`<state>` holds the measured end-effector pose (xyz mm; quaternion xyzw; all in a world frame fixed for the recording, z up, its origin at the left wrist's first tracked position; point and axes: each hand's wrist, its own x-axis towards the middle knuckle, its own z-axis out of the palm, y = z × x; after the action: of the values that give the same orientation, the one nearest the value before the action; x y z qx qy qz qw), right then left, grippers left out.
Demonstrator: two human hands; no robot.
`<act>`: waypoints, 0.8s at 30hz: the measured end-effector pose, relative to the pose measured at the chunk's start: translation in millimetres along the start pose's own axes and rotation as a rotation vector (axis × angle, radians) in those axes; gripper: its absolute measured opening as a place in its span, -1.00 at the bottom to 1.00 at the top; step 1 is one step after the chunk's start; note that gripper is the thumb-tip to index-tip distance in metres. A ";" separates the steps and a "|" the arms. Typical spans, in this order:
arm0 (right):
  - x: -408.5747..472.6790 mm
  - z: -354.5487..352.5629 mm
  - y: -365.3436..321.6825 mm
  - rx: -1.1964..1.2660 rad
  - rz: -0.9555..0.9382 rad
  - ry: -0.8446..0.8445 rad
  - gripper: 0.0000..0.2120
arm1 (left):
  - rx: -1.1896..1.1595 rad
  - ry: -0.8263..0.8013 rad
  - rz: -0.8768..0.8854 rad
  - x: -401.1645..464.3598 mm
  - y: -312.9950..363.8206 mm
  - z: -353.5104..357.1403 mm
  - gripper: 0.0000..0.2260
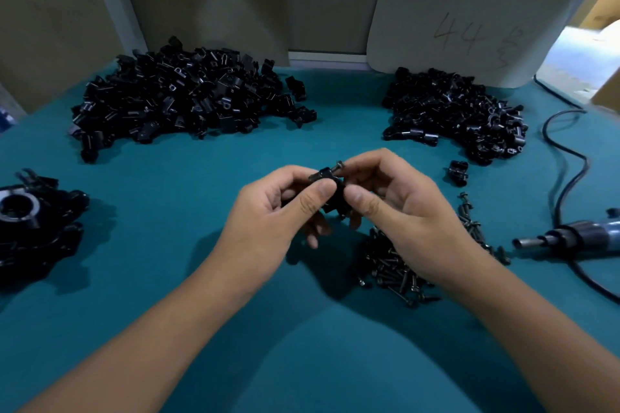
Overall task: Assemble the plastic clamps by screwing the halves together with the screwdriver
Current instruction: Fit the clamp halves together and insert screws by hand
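Both my hands hold one black plastic clamp (pixel 332 193) above the middle of the teal table. My left hand (pixel 275 211) pinches its left side between thumb and fingers. My right hand (pixel 399 208) grips its right side, thumb on the front. A screw (pixel 338 166) sticks up out of the clamp's top. A heap of dark screws (pixel 392 268) lies under my right wrist. The powered screwdriver (pixel 570 238) lies on the table at the right, untouched, with its black cable (pixel 567 157) running back.
A big pile of black clamp halves (pixel 181 97) sits at the back left, a second pile (pixel 459 114) at the back right. One loose clamp (pixel 458 172) lies before the right pile. Black parts (pixel 37 221) are heaped at the left edge. A white board (pixel 469 27) leans on the wall.
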<state>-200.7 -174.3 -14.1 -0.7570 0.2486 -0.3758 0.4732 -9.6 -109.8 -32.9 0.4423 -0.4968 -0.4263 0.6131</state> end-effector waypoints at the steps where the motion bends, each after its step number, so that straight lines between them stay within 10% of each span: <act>1: 0.0 -0.8 -0.5 0.006 -0.001 0.007 -0.85 | 0.006 -0.002 -0.012 0.3 0.3 -0.4 -0.81; 12: -2.1 7.9 -3.2 -0.410 0.090 0.099 -0.40 | 0.345 0.033 0.130 -6.9 -2.3 5.9 -0.88; 16: 1.0 7.6 -0.1 -0.062 0.151 0.025 -0.57 | 0.373 0.017 0.135 -6.1 -2.2 2.2 -0.87; 24: -1.2 0.5 -3.2 -0.208 0.003 -0.062 -0.86 | 0.048 0.019 -0.008 -2.1 0.0 1.9 -0.87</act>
<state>-201.0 -171.7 -11.7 -0.8130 0.2724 -0.3236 0.4002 -11.8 -108.0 -33.2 0.4628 -0.4994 -0.4124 0.6053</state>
